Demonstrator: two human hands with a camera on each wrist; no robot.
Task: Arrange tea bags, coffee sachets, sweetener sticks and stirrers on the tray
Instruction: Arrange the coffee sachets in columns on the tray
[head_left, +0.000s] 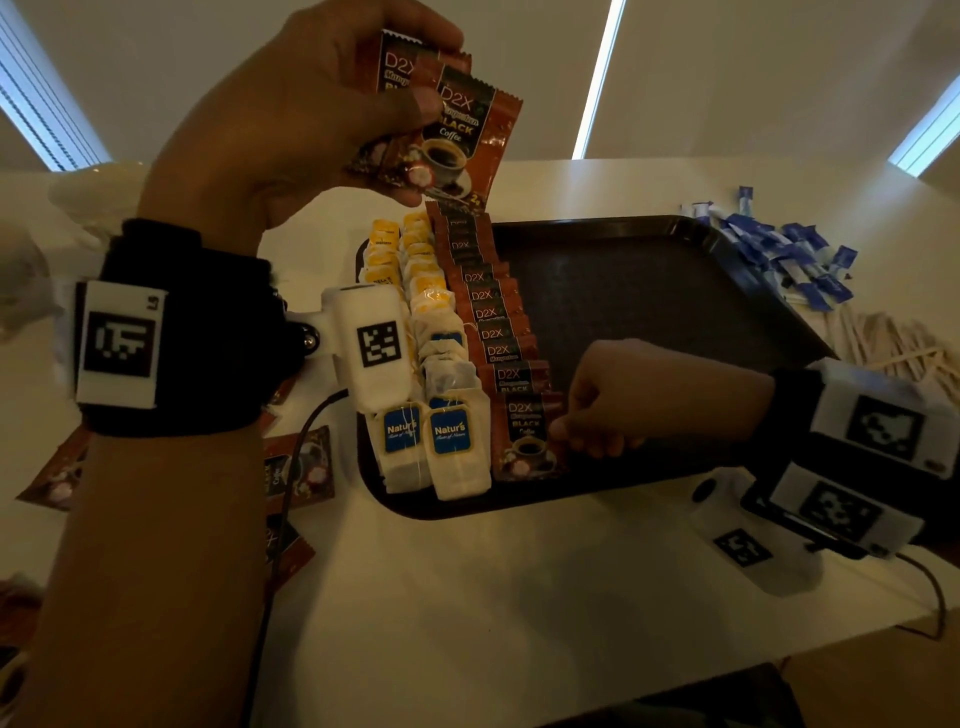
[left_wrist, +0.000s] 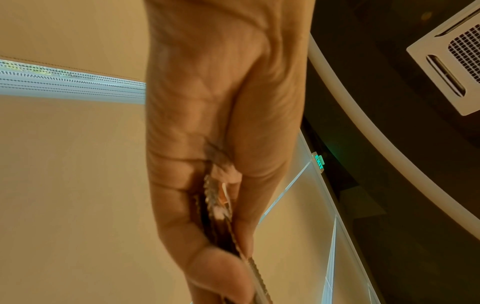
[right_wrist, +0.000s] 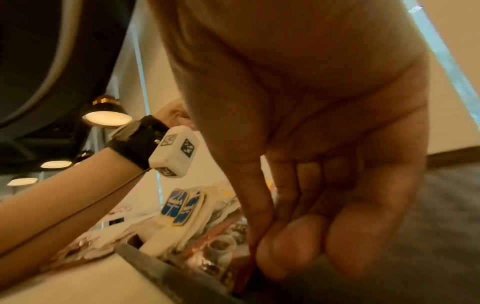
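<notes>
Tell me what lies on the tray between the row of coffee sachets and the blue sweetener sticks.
Only bare tray; the head view shows it between the coffee sachets and the sweetener sticks.

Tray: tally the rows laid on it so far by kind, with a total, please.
Tea bag rows: 2
Coffee sachet rows: 1
Sweetener stick rows: 0 (the sweetener sticks lie on the table, off the tray)
Stirrer rows: 0 (the stirrers lie on the table, off the tray)
Total: 3 rows on the tray

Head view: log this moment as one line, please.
left hand holds spare coffee sachets | right hand setting nearest sachet in row | tray | sweetener sticks off tray
</notes>
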